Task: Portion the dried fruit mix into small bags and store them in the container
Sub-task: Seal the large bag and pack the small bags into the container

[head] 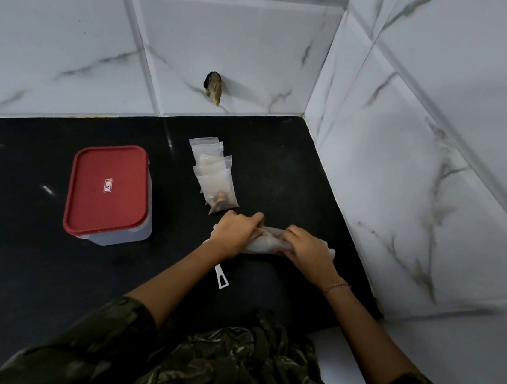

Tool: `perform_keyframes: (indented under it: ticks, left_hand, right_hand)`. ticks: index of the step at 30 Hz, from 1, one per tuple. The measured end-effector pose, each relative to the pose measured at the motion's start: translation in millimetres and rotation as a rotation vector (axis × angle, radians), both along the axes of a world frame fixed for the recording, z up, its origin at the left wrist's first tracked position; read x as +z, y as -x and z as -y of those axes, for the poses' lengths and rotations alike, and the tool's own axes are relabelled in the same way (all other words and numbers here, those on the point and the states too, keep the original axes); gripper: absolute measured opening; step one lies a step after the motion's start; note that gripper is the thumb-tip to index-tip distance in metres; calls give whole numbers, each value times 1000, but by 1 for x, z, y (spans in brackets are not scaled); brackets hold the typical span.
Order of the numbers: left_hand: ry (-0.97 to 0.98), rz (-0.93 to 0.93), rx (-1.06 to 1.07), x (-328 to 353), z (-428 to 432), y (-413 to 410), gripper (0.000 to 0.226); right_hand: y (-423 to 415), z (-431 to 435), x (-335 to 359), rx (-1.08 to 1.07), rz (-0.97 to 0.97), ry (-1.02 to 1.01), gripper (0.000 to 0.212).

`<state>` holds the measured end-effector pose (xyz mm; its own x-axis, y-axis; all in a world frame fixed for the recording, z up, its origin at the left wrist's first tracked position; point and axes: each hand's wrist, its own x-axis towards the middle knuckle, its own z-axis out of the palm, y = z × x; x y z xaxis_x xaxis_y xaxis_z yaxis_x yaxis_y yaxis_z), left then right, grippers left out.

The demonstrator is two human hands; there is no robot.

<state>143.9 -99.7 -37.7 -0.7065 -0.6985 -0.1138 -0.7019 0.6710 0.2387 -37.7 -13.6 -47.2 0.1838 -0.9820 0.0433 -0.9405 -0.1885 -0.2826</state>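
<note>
A large translucent plastic bag (267, 244) of dried fruit mix lies on the black counter (19, 261). My left hand (235, 232) grips its left end and my right hand (307, 247) grips its right part, fingers curled over it. Just behind my hands a row of several small clear bags (213, 172) lies overlapping; the nearest one (222, 196) holds dark fruit pieces. A clear storage container with a red lid (108, 189) stands shut to the left. A white scoop handle (221, 277) pokes out from under my left wrist.
White marble-look tiled walls (438, 148) close the corner behind and to the right. A dark hole with a stub (213, 87) sits in the back wall. The counter's front edge is near my body.
</note>
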Motion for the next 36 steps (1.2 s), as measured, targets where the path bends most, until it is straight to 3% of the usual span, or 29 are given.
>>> perform_keyframes:
  ticks: [5,9,14,18,20,25,32,36]
  left_hand:
    - [96,105,-72,-2,1,1,37]
    - [176,58,-115,-10,-2,-6,51]
    - [233,132,-138,-11,2,2,41]
    - [140,123,-85,-11,8,10,39]
    - [151,148,-109,-12,9,13,36]
    - [188,157,-139,-17,5,14,34]
    - [120,141,-309,-9,-2,24,41]
    - [296,-10,-289,-8,-15,26,30]
  right_hand:
    - [4,15,-4,-124,152,-143,30]
    - [3,26,-6,-164,0,-131,40]
    - [-7,38,-12,-288,-21,-131,41]
    - [-5,38,-17,-215,-25,-58,25]
    - [-3,39,-14,-133,26,-80,27]
    - [0,42,-11,11,-73,-228,36]
    - [3,27,-8,-130,370,-463,32]
    - [3,7,-10,-325,611,-385,24]
